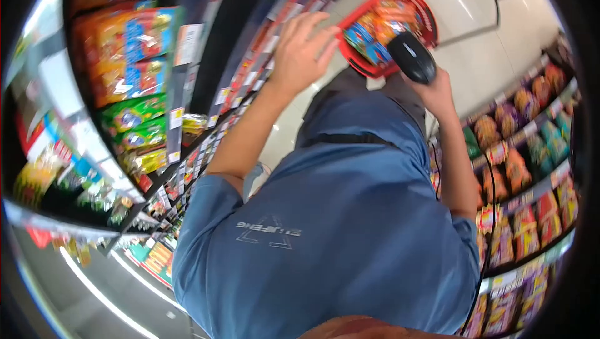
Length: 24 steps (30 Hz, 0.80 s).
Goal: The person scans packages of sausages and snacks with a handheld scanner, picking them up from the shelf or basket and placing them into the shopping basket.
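My left hand [301, 54] is held up with its fingers spread and nothing in them, between the left shelf's price rail and a red shopping basket [431, 19]. Black and rounded, a handheld barcode scanner [411, 58] sits in my right hand [432, 92], my fingers wrapped round its underside. The scanner overlaps the basket's right side in this view. Inside the basket lie several orange and blue snack packets [381, 23], partly hidden behind the scanner.
On the left, shelves carry orange and blue snack bags [128, 51] and green bags [137, 120] behind price tags [187, 44]. More packaged snacks [515, 170] line curved shelves on the right. A thin black cable [494, 183] runs beside my right arm. Pale tiled floor [475, 58] lies ahead.
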Motion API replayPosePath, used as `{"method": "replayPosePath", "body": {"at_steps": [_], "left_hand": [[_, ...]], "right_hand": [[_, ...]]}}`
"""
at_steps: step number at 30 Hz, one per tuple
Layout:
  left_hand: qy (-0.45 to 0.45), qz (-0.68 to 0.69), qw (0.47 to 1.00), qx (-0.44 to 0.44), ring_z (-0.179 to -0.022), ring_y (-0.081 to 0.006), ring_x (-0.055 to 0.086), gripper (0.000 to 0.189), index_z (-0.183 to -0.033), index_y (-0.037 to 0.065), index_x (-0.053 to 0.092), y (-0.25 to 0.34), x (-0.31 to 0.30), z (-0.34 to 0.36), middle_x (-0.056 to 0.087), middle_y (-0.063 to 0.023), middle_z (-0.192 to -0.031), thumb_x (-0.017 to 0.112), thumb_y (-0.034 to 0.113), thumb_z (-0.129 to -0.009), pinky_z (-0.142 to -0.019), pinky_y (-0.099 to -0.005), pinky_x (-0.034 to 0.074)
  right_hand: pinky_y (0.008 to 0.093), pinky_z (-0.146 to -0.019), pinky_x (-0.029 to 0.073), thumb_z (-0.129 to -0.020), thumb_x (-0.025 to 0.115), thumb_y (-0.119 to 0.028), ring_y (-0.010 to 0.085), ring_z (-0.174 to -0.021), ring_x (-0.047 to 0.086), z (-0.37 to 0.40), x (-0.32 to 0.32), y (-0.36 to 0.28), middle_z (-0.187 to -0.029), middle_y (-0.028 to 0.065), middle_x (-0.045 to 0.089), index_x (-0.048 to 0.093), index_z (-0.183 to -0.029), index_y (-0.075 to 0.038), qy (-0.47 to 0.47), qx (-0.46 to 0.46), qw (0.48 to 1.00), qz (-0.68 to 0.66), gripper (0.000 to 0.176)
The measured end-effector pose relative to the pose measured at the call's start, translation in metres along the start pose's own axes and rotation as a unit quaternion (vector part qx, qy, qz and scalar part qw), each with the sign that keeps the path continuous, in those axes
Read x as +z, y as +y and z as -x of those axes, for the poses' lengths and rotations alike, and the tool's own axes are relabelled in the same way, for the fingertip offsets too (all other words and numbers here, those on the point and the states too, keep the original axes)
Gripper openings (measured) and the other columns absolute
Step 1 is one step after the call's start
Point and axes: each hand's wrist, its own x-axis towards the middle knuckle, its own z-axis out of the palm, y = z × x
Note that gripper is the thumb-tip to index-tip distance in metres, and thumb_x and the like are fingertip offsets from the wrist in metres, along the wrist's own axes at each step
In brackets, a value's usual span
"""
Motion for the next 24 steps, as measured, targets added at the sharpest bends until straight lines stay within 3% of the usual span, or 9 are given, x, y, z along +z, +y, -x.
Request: {"method": "replayPosePath", "body": {"at_steps": [7,9,10,12,15,17,19,20,24], "left_hand": [[-0.227,0.158,0.955,-0.110,-0.098,-0.0311,0.064,0.022,-0.106,0.009,0.067,-0.047,0.183,0.051,0.067,-0.0097,-0.104,0.068,0.018,-0.085,-0.084,-0.0398,0.051],[-0.392,0.130,0.894,-0.174,-0.098,-0.0286,0.065,0.030,-0.110,0.007,0.065,-0.067,0.259,0.072,0.069,-0.0110,-0.103,0.070,0.023,-0.085,-0.084,-0.0387,0.051],[-0.394,0.135,0.894,-0.165,-0.098,-0.0286,0.065,0.030,-0.110,0.007,0.065,-0.081,0.301,0.074,0.069,-0.0110,-0.103,0.070,0.023,-0.085,-0.084,-0.0387,0.051],[-0.441,0.241,0.792,-0.348,-0.096,-0.0251,0.067,0.038,-0.112,0.002,0.064,-0.093,0.368,0.092,0.070,-0.0137,-0.101,0.071,0.028,-0.085,-0.083,-0.0365,0.052],[-0.330,0.232,0.794,-0.456,-0.087,-0.0237,0.068,0.038,-0.111,-0.002,0.064,-0.119,0.457,0.084,0.071,-0.0163,-0.098,0.071,0.025,-0.085,-0.077,-0.0345,0.052],[-0.338,0.214,0.771,-0.496,-0.090,-0.0255,0.068,0.042,-0.111,0.002,0.063,-0.146,0.504,0.059,0.070,-0.0134,-0.100,0.073,0.031,-0.081,-0.081,-0.0375,0.053],[-0.137,0.388,0.756,-0.509,-0.092,-0.0288,0.068,0.056,-0.117,0.002,0.058,-0.164,0.549,0.043,0.069,-0.0156,-0.107,0.075,0.039,-0.080,-0.082,-0.0396,0.053],[-0.079,0.409,0.729,-0.544,-0.081,-0.0188,0.066,0.044,-0.118,0.000,0.059,-0.165,0.564,0.032,0.069,-0.0105,-0.099,0.075,0.023,-0.084,-0.067,-0.0348,0.054],[-0.145,0.162,0.734,-0.643,-0.087,-0.0215,0.068,0.048,-0.113,-0.004,0.063,-0.190,0.608,0.004,0.068,-0.0160,-0.104,0.081,0.025,-0.079,-0.071,-0.0377,0.057]], "right_hand": [[0.0311,-0.078,0.052,-0.074,0.080,-0.016,0.0139,-0.082,0.066,0.007,-0.007,0.063,-0.089,0.0106,0.072,0.068,-0.101,0.002,0.036,0.133,0.989,-0.059,0.034],[0.0306,-0.077,0.052,-0.074,0.080,-0.015,0.0121,-0.080,0.065,0.012,-0.005,0.092,-0.086,0.0090,0.072,0.069,-0.100,0.001,0.033,0.178,0.983,-0.042,0.033],[0.0303,-0.076,0.051,-0.074,0.080,-0.015,0.0116,-0.080,0.064,0.015,-0.003,0.114,-0.085,0.0085,0.071,0.069,-0.100,0.002,0.040,0.198,0.978,-0.049,0.033],[0.0297,-0.074,0.051,-0.074,0.079,-0.015,0.0109,-0.079,0.063,0.026,-0.002,0.140,-0.083,0.0083,0.071,0.069,-0.100,0.001,0.036,0.256,0.964,-0.060,0.032],[0.0294,-0.075,0.051,-0.075,0.079,-0.013,0.0104,-0.080,0.063,0.033,0.001,0.169,-0.085,0.0080,0.071,0.068,-0.101,0.001,0.051,0.296,0.952,-0.068,0.031],[0.0293,-0.076,0.051,-0.075,0.079,-0.012,0.0106,-0.081,0.064,0.032,0.001,0.182,-0.086,0.0081,0.071,0.068,-0.102,0.001,0.066,0.303,0.947,-0.081,0.031],[0.0292,-0.077,0.051,-0.076,0.079,-0.011,0.0108,-0.082,0.064,0.034,-0.002,0.193,-0.088,0.0082,0.072,0.068,-0.103,0.001,0.081,0.311,0.942,-0.097,0.031],[0.0290,-0.078,0.051,-0.076,0.079,-0.009,0.0111,-0.083,0.065,0.035,-0.004,0.198,-0.090,0.0083,0.072,0.068,-0.103,0.000,0.080,0.340,0.932,-0.097,0.031],[0.0290,-0.078,0.051,-0.075,0.079,-0.009,0.0128,-0.084,0.066,0.031,-0.017,0.210,-0.092,0.0088,0.073,0.068,-0.103,0.000,0.096,0.366,0.921,-0.096,0.031]]}}
